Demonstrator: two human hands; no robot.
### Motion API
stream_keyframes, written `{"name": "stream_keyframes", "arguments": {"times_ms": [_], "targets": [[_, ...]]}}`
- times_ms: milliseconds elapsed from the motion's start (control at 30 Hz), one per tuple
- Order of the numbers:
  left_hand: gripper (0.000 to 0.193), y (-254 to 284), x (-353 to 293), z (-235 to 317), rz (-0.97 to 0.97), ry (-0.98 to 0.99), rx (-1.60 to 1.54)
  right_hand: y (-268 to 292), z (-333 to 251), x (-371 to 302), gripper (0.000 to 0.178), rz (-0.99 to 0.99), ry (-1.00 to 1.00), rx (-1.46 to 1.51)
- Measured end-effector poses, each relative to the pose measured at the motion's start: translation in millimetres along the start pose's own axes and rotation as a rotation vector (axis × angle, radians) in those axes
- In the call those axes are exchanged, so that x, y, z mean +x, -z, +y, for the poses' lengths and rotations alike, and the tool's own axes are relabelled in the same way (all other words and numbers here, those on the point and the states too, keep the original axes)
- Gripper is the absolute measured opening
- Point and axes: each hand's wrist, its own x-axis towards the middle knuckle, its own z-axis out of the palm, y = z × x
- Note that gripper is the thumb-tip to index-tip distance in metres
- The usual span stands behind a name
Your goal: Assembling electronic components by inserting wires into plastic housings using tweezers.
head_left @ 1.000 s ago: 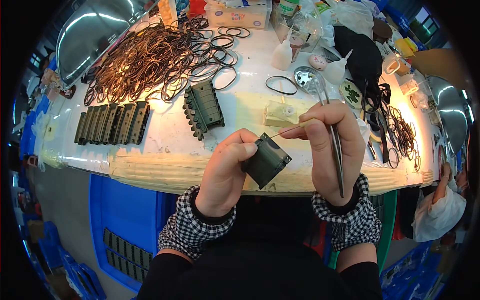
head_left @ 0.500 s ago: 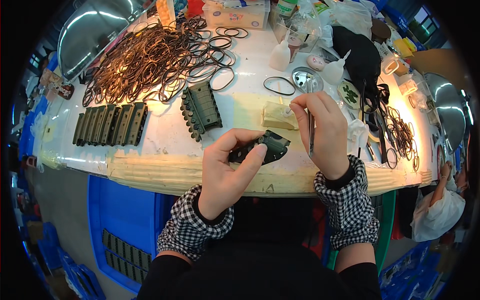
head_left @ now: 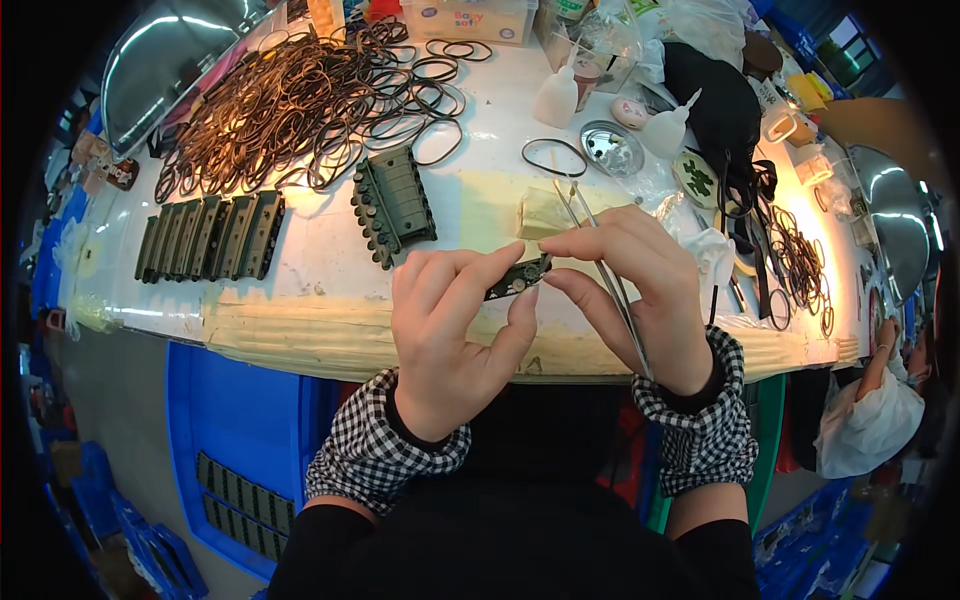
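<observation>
Over the table's near edge, my left hand (head_left: 440, 335) grips a small dark green plastic part (head_left: 514, 281) with round wheel-like details, its thumb below and fingers above. My right hand (head_left: 655, 285) keeps metal tweezers (head_left: 624, 315) across its palm, their tips pointing away from me. The right thumb and forefinger close on the right end of the green part, hiding that end. Just beyond the hands lies a cream block (head_left: 540, 216). To the left stands a larger green wheeled hull (head_left: 396, 205), and farther left a row of similar green hulls (head_left: 208, 236).
A big heap of dark rubber bands (head_left: 275, 110) covers the back left. One loose band (head_left: 554, 142) lies by a round metal dish (head_left: 612, 148) of small bits. White squeeze bottles (head_left: 556, 97) and a black bag (head_left: 712, 100) stand behind. Below left, a blue bin (head_left: 235, 400) holds green strips.
My right hand has come down and left to meet the part, and the tweezers have swung from upright to a slant. The green part has been turned, showing its wheeled side.
</observation>
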Motion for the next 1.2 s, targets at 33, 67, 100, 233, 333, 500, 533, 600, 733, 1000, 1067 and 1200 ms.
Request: {"name": "stream_keyframes", "arguments": {"times_ms": [33, 67, 100, 233, 333, 500, 533, 600, 733, 1000, 1067, 1200], "targets": [[0.036, -1, -1, 1, 0.01, -0.021, 0.034, 0, 1, -1, 0.022, -0.001, 0.008, 0.005], [0.036, -1, -1, 2, 0.01, -0.026, 0.042, 0, 0, -1, 0.022, 0.0, -0.002, 0.006], [0.037, -1, -1, 2, 0.01, -0.031, 0.05, -1, 0, -2, 0.022, 0.001, -0.012, 0.006], [0.037, -1, -2, 4, 0.027, -0.053, 0.117, -4, 2, -3, 0.021, 0.001, -0.011, 0.004], [0.037, 2, -3, 8, 0.017, -0.067, 0.17, -9, 3, -6, 0.02, -0.008, -0.031, -0.002], [0.036, 0, -9, 5, 0.0, -0.07, 0.21, -14, 5, -15, 0.021, -0.047, -0.071, 0.024], [0.036, 1, -10, 6, -0.012, -0.064, 0.214, -15, 5, -17, 0.021, -0.062, -0.083, 0.033], [0.035, 1, -13, 4, -0.026, -0.06, 0.202, -15, 5, -20, 0.021, -0.072, -0.077, 0.042], [0.034, 2, -18, 3, -0.052, -0.048, 0.199, -15, 3, -23, 0.021, -0.111, -0.083, 0.047], [0.029, -3, -25, -3, -0.032, -0.06, 0.233, -21, 6, -30, 0.02, -0.13, -0.112, 0.063], [0.028, -4, -27, -3, -0.031, -0.069, 0.257, -23, 7, -32, 0.019, -0.13, -0.119, 0.065], [0.028, -6, -30, -4, -0.016, -0.095, 0.305, -24, 5, -34, 0.019, -0.153, -0.137, 0.052]]}}
